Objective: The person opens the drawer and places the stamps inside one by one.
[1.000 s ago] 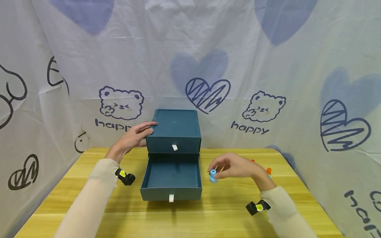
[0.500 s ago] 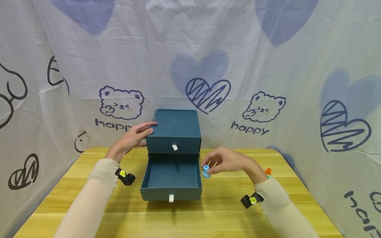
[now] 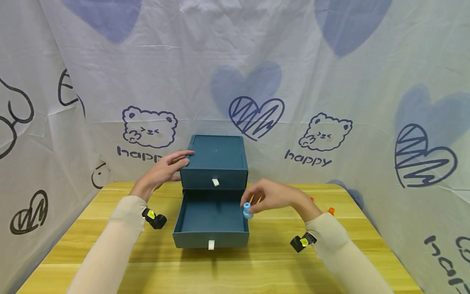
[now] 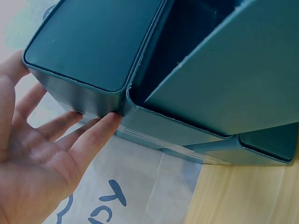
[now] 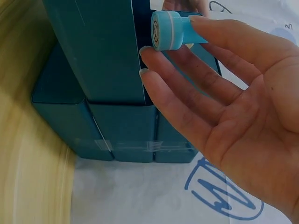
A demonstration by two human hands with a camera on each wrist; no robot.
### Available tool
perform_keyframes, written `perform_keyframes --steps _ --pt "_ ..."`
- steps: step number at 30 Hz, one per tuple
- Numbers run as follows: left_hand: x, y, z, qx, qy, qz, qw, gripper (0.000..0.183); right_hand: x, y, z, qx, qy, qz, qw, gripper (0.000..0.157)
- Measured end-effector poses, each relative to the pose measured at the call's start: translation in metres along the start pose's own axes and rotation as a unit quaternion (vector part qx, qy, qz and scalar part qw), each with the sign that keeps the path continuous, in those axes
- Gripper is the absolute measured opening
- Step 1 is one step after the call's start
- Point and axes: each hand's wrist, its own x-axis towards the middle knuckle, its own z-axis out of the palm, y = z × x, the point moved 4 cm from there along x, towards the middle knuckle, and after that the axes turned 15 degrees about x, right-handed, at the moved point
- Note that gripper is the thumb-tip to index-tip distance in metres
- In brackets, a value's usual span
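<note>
Between thumb and fingers my right hand (image 3: 271, 195) pinches a light-blue stamp (image 3: 247, 210), held upright over the right wall of the pulled-out drawer (image 3: 211, 240). Its round base with a dark printed mark faces the camera in the right wrist view, where the stamp (image 5: 167, 31) lies close to the drawer's edge. My left hand (image 3: 161, 171) rests on the left side of the dark teal drawer cabinet (image 3: 218, 152), fingers extended. In the left wrist view, fingertips of that hand (image 4: 51, 154) touch the cabinet's side wall.
The cabinet's upper drawer (image 3: 198, 179) is closed and has a white pull tab. To the right, partly behind my right arm, an orange piece (image 3: 331, 210) and a red piece (image 3: 312, 199) show on the wooden table (image 3: 286, 261). A patterned cloth (image 3: 205, 81) hangs behind.
My right hand has carried the stamp leftward from beside the drawer to over its right wall. My left hand and the cabinet stay where they were.
</note>
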Motion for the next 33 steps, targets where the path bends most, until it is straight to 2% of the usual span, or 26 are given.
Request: perform_keyframes --steps 10,18,26,33 --pt "0.000 0.000 0.000 -0.008 -0.005 0.005 0.9999 0.057 0.021 -0.009 0.005 -0.022 -0.033 -0.002 0.999 0.017" --pt "-0.001 0.002 0.000 0.001 -0.002 0.001 1.0000 0.057 0.038 -0.020 0.011 -0.031 -0.056 0.016 0.998 0.017" --pt "0.000 0.001 0.000 -0.004 -0.001 0.001 1.0000 0.058 0.059 -0.022 0.017 -0.059 -0.078 0.037 0.994 0.015" --pt "0.000 0.001 0.001 -0.005 0.000 0.001 1.0000 0.058 0.072 -0.026 0.024 -0.060 -0.097 0.051 0.992 0.015"
